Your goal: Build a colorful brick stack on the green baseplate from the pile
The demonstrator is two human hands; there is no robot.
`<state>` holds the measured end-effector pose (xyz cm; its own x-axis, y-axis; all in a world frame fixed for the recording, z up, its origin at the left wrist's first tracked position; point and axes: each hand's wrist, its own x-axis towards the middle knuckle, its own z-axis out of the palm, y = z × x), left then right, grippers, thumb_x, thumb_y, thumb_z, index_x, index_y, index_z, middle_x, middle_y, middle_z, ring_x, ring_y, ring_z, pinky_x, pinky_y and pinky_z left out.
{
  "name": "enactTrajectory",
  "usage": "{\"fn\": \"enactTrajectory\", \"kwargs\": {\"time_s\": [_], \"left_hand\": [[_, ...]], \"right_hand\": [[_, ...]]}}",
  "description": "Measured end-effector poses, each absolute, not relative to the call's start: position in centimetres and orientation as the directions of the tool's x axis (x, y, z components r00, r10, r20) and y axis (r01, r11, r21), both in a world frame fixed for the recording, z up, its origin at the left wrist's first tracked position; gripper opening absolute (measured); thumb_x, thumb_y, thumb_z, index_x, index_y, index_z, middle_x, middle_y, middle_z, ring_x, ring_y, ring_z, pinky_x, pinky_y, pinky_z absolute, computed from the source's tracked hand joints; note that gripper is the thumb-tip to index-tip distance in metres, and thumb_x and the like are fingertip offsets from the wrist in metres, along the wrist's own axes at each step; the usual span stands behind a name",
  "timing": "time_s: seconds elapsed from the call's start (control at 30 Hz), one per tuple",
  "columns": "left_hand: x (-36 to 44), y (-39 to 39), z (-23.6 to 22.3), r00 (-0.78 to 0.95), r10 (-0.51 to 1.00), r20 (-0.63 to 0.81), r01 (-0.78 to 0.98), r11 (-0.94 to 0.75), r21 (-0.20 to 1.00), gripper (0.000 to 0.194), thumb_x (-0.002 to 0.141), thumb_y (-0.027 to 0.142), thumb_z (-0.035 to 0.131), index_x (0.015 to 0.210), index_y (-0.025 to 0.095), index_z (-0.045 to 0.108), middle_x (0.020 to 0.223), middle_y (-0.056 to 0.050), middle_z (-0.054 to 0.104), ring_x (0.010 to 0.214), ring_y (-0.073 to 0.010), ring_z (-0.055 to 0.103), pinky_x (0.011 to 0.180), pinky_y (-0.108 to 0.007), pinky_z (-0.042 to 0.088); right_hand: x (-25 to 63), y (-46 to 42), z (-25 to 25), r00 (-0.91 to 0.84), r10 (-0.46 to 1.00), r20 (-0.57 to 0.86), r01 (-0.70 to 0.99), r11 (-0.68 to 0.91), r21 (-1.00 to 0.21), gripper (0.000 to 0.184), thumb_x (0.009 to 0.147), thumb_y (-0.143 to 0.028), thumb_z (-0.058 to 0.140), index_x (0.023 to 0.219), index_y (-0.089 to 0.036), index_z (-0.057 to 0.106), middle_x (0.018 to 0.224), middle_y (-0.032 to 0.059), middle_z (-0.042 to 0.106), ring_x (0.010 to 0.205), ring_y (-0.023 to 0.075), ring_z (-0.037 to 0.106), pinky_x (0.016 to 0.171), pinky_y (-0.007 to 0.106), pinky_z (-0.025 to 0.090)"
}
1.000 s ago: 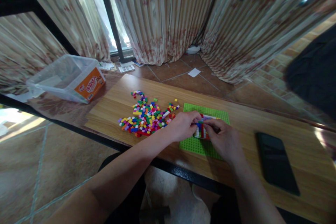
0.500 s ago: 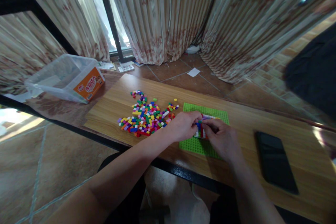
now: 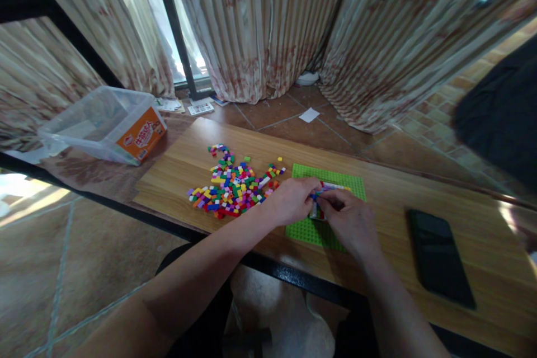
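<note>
On a green studded baseplate (image 3: pixel 312 231) stands a small structure of mixed-colour toy bricks (image 3: pixel 318 212), partly covered by my fingers. My left hand (image 3: pixel 295 198) comes over it from the left with its fingers curled, at the structure's left side. From the right, my right hand (image 3: pixel 348 215) reaches in, thumb and fingertips pinched together at the top of the bricks near a blue piece. Whatever sits between the fingertips is too small and covered to make out. A loose heap of colourful toy bricks (image 3: pixel 237 187) spreads over the board left of my left hand.
The wooden tabletop (image 3: pixel 390 196) carries a black phone (image 3: pixel 439 257) at the right. At the left stands a clear plastic bin (image 3: pixel 96 140) with an orange label. Striped curtains (image 3: pixel 251 28) hang behind, and a white paper (image 3: pixel 309 115) lies on the floor.
My right hand has shifted slightly left, its fingertips now closer to my left hand over the bricks. My left hand stays almost in place.
</note>
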<state>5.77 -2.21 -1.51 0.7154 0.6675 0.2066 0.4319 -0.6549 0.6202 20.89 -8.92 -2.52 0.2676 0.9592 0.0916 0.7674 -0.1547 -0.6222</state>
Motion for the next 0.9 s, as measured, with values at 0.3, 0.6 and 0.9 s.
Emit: {"fn": "enactTrajectory", "kwargs": {"time_s": [0.3,0.6,0.9], "left_hand": [[5.8,-2.2,-1.8,0.683,0.708,0.182,0.417,-0.582,0.698,0.02,0.079,0.008,0.049,0.091,0.017,0.062,0.084,-0.002,0.068,0.079,-0.0148,0.062,0.074,-0.027,0.049],[5.9,-1.5,-2.5,0.631,0.765,0.126,0.351,-0.427,0.833,0.016,0.084,0.013,0.05,0.09,0.015,0.065,0.087,-0.004,0.07,0.083,-0.0138,0.063,0.081,-0.029,0.051],[6.4,-1.1,-3.0,0.608,0.79,-0.075,0.066,0.044,0.997,0.011,0.08,0.004,0.053,0.084,0.009,0.062,0.07,0.0,0.063,0.06,-0.0065,0.057,0.063,-0.021,0.049]], "right_hand": [[21.1,-9.1,-2.5,0.211,0.967,0.141,0.777,-0.079,-0.624,0.02,0.083,-0.034,0.054,0.086,-0.026,0.071,0.088,0.002,0.069,0.077,0.0189,0.062,0.07,0.033,0.044],[21.4,-9.2,-2.4,0.119,0.981,0.156,0.717,0.024,-0.696,0.02,0.082,-0.034,0.056,0.09,-0.026,0.072,0.094,0.0016,0.069,0.08,0.0174,0.062,0.075,0.033,0.046],[21.0,-9.1,-2.5,0.142,0.978,0.154,0.628,0.031,-0.777,0.025,0.08,-0.037,0.061,0.098,-0.024,0.071,0.095,0.004,0.069,0.08,0.0183,0.063,0.074,0.035,0.05]]}}
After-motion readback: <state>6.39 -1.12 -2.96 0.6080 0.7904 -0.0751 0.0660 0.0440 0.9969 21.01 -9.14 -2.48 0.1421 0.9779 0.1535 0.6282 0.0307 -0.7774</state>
